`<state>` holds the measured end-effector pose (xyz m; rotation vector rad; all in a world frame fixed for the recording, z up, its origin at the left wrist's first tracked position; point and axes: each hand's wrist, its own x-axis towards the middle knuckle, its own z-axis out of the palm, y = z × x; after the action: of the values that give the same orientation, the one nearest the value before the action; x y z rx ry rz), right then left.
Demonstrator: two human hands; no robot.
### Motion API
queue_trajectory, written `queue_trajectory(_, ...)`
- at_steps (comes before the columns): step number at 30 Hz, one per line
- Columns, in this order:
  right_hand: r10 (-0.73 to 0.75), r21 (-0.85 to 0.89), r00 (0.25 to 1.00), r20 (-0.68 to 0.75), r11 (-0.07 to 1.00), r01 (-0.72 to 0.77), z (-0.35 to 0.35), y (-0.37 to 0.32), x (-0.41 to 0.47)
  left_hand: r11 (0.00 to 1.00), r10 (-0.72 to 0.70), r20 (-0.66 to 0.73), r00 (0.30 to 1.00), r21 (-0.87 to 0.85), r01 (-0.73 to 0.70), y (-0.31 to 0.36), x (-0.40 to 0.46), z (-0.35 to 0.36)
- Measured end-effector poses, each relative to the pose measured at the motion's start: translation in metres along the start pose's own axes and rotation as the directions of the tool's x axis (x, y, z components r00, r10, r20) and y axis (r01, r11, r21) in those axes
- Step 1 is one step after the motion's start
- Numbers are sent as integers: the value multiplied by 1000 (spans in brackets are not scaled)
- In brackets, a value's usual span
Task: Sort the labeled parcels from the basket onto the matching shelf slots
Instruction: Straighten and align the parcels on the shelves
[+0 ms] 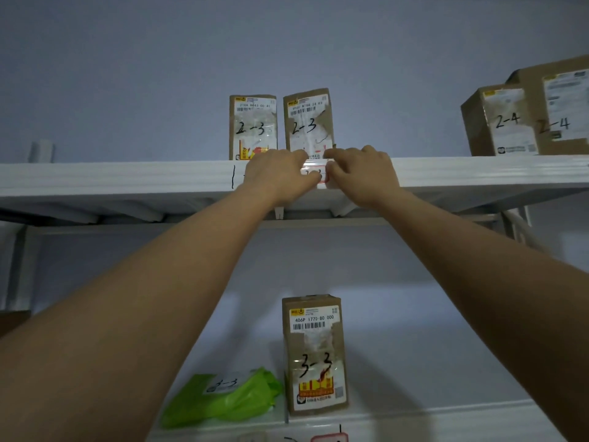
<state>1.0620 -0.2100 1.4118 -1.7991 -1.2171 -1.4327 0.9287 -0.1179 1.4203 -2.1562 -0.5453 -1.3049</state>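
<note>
Both hands up at the upper shelf (127, 177) edge. Left hand (280, 173) and right hand (360, 173), fingers curled, steadying the right 2-3 parcel (307, 119) at its base, at 12 o'clock. Best nudged upright, flush beside its twin (252, 126); firmness of grip hard to tell.

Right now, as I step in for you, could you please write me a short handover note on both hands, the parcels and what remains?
Left hand and right hand: both at the upper shelf edge, fingers on the base of the right 2-3 box by the slot label; whether they grip it is hidden.
Placed: left 2-3 box beside it; two 2-4 boxes further right; below, a 3-3 box and a green 3-3 bag.
Done: these parcels' marks match their neighbours'.
Left: let go, then go on; the basket is out of view, so the remaining count is unknown.
</note>
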Motion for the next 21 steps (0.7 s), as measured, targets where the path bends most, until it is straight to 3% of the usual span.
queue_trajectory(9, 1, 37, 1000, 0, 999, -1, 1, 0, -2, 1000, -22, 5, 1000, -16, 22, 3, -2, -1)
queue_trajectory(17, -105, 66, 966, 235, 994, 92, -29, 8, -9, 995, -95, 55, 994, -16, 96, 11, -6, -7)
queue_trajectory(21, -122, 77, 938, 324, 992, 103, -57, 31, -17, 961, -213, 30, 977, -172, 215, 45, -9, -23)
